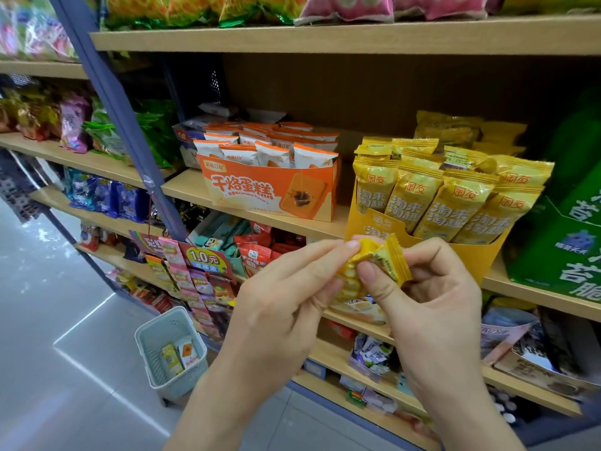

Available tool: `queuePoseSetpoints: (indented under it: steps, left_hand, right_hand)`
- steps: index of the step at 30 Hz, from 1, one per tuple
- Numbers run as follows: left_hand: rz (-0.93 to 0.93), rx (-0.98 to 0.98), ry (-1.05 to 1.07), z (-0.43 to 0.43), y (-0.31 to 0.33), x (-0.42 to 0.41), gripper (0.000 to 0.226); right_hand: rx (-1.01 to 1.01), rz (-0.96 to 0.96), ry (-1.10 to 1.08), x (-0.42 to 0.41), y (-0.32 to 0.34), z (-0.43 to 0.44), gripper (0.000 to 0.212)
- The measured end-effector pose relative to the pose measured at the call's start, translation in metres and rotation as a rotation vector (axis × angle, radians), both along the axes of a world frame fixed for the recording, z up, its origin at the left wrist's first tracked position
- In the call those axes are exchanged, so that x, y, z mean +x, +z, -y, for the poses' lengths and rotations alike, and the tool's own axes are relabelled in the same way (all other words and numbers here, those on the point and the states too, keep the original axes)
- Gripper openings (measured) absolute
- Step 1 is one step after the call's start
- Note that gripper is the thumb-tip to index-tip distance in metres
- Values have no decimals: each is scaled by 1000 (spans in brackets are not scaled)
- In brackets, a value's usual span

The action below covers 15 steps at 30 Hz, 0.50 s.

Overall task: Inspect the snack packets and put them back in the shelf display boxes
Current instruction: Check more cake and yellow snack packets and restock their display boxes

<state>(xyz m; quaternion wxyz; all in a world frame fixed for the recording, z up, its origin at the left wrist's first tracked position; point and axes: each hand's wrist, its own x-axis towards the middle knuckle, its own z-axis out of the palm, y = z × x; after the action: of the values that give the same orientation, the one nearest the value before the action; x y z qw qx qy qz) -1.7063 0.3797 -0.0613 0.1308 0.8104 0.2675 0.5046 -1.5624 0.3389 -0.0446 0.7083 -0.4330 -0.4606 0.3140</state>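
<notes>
At the far left a pale basket (170,349) stands on the floor by the foot of the shelving, with two small packets (180,354) lying inside. Right of it a blue post (130,125) slants up the frame. A hanging strip of sweets (195,288) with a 1.0 price tag dangles in front of the lower shelves.

On the middle shelf (325,226) an orange display box (270,193) sits at the front edge, packed with white-and-orange packets (270,154) standing upright. A narrow stretch of bare board separates it from the yellow display box (367,222), also at the front edge, where tall yellow packs (455,203) lean backwards in rows. Open room reaches from their tops to the shelf above.

In front of the yellow box's lower wall, the left hand (279,297) and right hand (435,301) meet on one yellow packet (387,258). The left thumb and fingers (325,255) pinch its left side, and the right thumb and curled fingers (422,253) pinch its crimped right end. The left hand covers the packet's lower part, and its print is too small to read.

Both forearms block the lower shelves behind them. At the far right a green box (559,252) stands just beside the yellow one, cut off by the frame edge.
</notes>
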Motion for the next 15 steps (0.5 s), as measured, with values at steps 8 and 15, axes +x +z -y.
queuePoseSetpoints:
  steps: [8,15]
  left_hand:
    - [143,-175,-53,0,-12,3,41]
    - [218,-227,-79,4,-11,9,35]
  right_hand:
    - [-126,35,221,16,10,-10,33]
    - [-165,114,150,14,18,-6,17]
